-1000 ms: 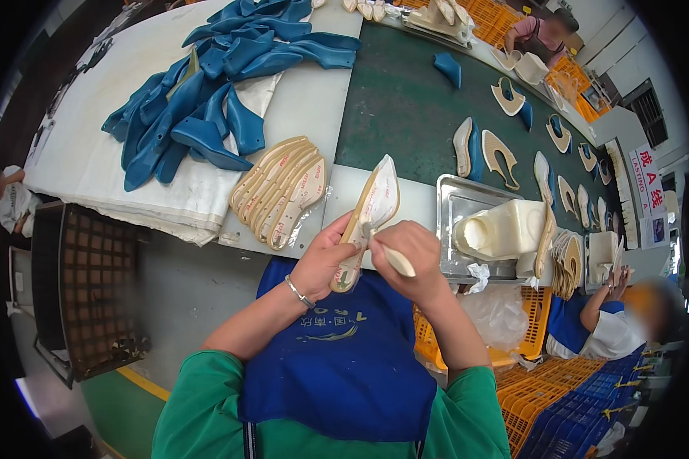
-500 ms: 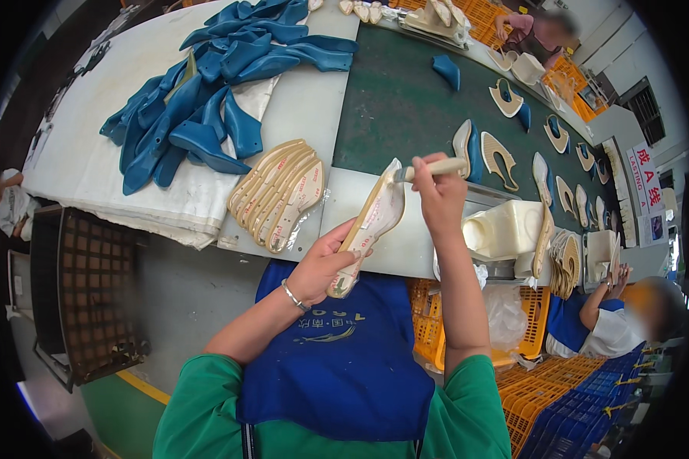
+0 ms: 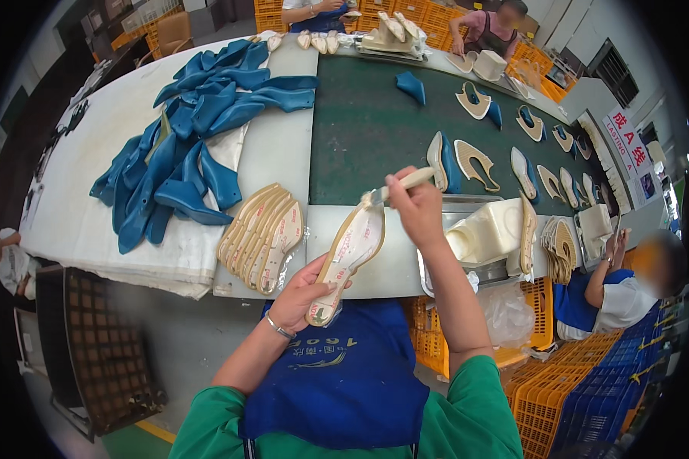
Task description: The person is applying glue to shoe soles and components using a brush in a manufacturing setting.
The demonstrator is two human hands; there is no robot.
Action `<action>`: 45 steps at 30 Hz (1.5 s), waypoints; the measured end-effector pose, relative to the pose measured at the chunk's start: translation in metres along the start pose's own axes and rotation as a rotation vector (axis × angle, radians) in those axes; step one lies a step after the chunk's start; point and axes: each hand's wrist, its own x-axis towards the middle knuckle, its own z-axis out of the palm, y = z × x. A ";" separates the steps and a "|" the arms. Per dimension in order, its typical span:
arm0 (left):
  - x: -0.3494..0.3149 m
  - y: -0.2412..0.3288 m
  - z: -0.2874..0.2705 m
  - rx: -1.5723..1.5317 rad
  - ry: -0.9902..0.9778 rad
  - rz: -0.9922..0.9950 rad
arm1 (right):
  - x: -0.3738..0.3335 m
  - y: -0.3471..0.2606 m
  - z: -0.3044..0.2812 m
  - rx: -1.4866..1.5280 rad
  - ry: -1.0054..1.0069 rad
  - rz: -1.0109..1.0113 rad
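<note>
My left hand (image 3: 300, 297) grips a beige shoe insole (image 3: 354, 243) by its heel end, thumb on the upper face. The insole is tilted, its pale printed face turned up and its toe pointing away from me. In my right hand (image 3: 419, 208) is a flat brush (image 3: 415, 179), held by its light handle. The bristles touch the toe edge of the insole. To the left, a fanned row of insoles (image 3: 259, 239) lies on the table edge. A cream plastic container (image 3: 485, 231) stands in a metal tray right of my right forearm.
Blue shoe lasts (image 3: 195, 180) are heaped on the white-covered table (image 3: 61, 206) at left. A green belt (image 3: 352, 130) ahead carries lasts and cut insole pieces. Upright insoles (image 3: 560, 249) stand at right, near a co-worker (image 3: 616, 294). Orange crates (image 3: 540, 394) are lower right.
The insole has turned so more of its printed face shows, and the brush has moved to the tip of its toe. The whole view has shifted as the head moved.
</note>
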 end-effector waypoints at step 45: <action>0.166 0.165 -0.293 1.353 1.516 0.296 | -0.039 0.134 0.039 0.712 0.042 0.863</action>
